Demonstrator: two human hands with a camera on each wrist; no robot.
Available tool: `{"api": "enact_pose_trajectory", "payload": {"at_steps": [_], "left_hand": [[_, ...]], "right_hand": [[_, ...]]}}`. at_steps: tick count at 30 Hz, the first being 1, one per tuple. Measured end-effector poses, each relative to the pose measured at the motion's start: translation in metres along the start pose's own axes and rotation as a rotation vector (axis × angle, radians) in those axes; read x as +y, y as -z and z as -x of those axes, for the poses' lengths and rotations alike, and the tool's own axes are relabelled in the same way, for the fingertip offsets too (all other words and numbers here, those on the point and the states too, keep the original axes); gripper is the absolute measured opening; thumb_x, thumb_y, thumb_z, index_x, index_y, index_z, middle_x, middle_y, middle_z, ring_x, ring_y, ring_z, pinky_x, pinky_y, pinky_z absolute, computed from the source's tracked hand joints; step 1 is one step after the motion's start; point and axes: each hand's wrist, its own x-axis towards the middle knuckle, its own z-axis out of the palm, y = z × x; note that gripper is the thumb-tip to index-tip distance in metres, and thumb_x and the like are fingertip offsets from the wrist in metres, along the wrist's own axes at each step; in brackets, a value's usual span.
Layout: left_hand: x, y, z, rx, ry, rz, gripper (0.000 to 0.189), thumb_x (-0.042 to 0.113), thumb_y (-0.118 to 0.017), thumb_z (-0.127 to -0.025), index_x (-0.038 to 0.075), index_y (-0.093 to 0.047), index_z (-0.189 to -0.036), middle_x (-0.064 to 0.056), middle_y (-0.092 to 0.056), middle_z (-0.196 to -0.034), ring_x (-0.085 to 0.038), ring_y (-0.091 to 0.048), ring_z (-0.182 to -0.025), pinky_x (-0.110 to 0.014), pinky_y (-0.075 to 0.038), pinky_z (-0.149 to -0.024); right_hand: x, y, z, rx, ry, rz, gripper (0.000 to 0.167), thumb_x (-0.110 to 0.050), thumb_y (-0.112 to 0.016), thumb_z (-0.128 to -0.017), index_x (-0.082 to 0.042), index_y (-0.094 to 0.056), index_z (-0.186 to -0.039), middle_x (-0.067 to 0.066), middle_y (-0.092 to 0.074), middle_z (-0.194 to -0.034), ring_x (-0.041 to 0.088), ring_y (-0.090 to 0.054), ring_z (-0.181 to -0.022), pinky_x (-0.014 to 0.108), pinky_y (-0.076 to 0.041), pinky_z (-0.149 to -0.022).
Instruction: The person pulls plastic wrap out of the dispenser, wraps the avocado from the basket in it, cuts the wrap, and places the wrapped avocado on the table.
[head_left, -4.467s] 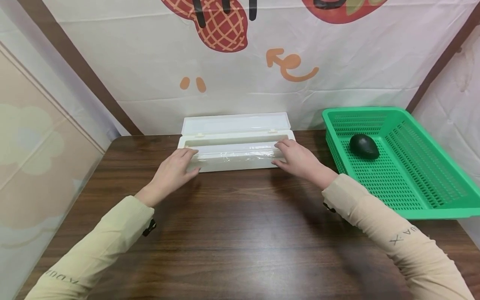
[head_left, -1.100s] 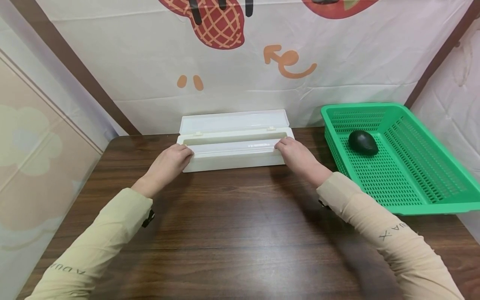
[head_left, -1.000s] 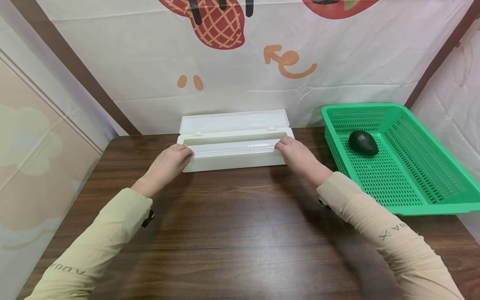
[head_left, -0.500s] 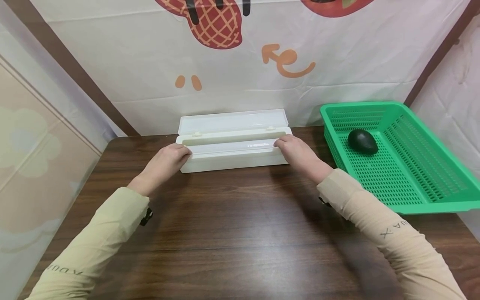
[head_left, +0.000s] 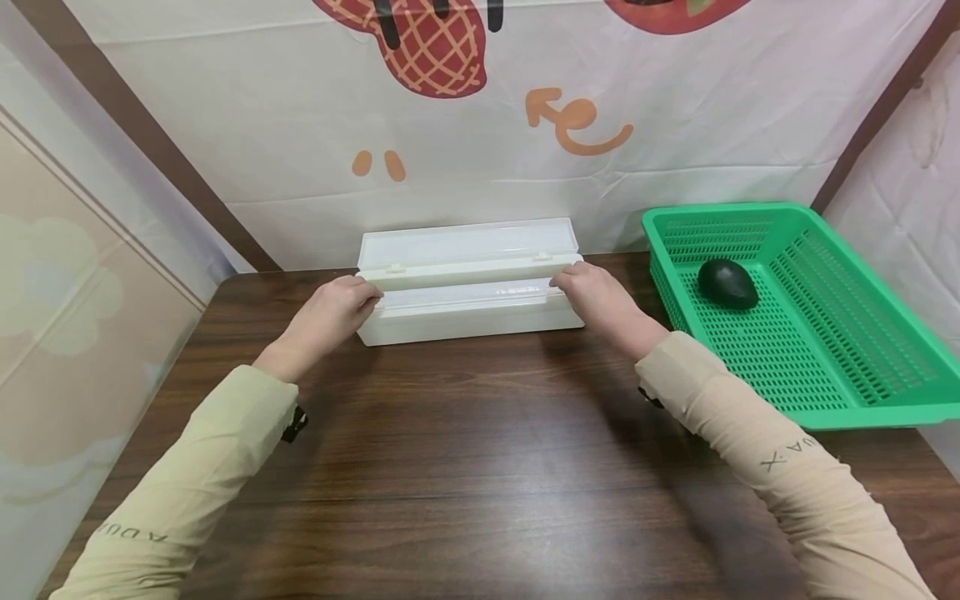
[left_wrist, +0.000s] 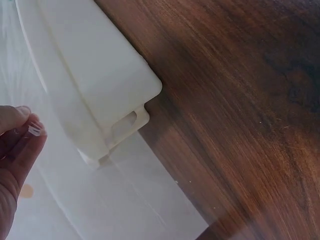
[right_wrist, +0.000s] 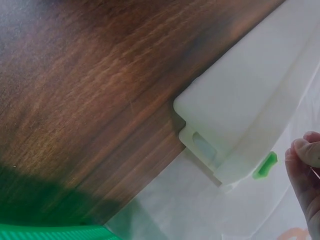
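Observation:
A long white cling film dispenser (head_left: 472, 325) lies at the table's back edge, its lid (head_left: 465, 240) raised against the wall cloth. Clear cling film (head_left: 465, 297) spans its front part, glinting on the right. My left hand (head_left: 326, 317) is at the dispenser's left end; in the left wrist view its thumb and fingers pinch a crumpled bit of clear film (left_wrist: 35, 130). At the other end, my right hand (head_left: 603, 304) has thumb and finger pressed together at the film's right side. A small green piece (right_wrist: 265, 166) sticks out at the dispenser's end near the right hand.
A green plastic basket (head_left: 870, 415) stands on the right, beside the right forearm, holding a dark oval fruit like an avocado (head_left: 727, 284). Brown wood-grain table (head_left: 450, 458) lies in front of the dispenser. A printed white cloth (head_left: 480, 196) hangs close behind it.
Both hands have gone from spread fingers over the dispenser's front to pinching at its ends. The wrinkled film over the front is gathered up. Lately the hands have risen slightly toward the back.

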Motion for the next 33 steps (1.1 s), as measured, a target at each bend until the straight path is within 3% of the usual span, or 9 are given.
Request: {"api": "enact_pose_trajectory", "payload": {"at_steps": [7,18,33], "left_hand": [[0.000,0.002,-0.002,0.000,0.006,-0.003,0.005,-0.005,-0.061,-0.081,-0.005,-0.065,-0.084,-0.014,-0.063,-0.079,-0.028,-0.058,-0.075,-0.039,-0.048,-0.066],[-0.001,0.005,-0.005,0.012,0.019,0.010,0.006,-0.005,-0.060,-0.082,-0.005,-0.066,-0.085,-0.015,-0.064,-0.081,-0.028,-0.059,-0.077,-0.039,-0.049,-0.068],[-0.003,0.009,-0.008,-0.046,0.055,0.004,0.009,-0.004,-0.058,-0.084,-0.005,-0.066,-0.090,-0.015,-0.065,-0.083,-0.029,-0.060,-0.078,-0.040,-0.049,-0.070]], "right_hand": [[0.002,0.000,-0.003,0.050,0.013,-0.010,0.022,0.013,-0.052,-0.082,0.002,-0.067,-0.094,0.012,-0.067,-0.089,0.028,-0.061,-0.087,0.036,-0.050,-0.074],[0.002,0.003,-0.007,0.062,0.011,0.019,0.021,0.012,-0.054,-0.082,0.002,-0.068,-0.093,0.013,-0.068,-0.087,0.028,-0.061,-0.085,0.036,-0.051,-0.073],[0.006,0.009,-0.009,0.053,0.013,-0.026,0.021,0.013,-0.052,-0.082,0.003,-0.068,-0.093,0.014,-0.067,-0.087,0.028,-0.061,-0.085,0.036,-0.051,-0.073]]}}
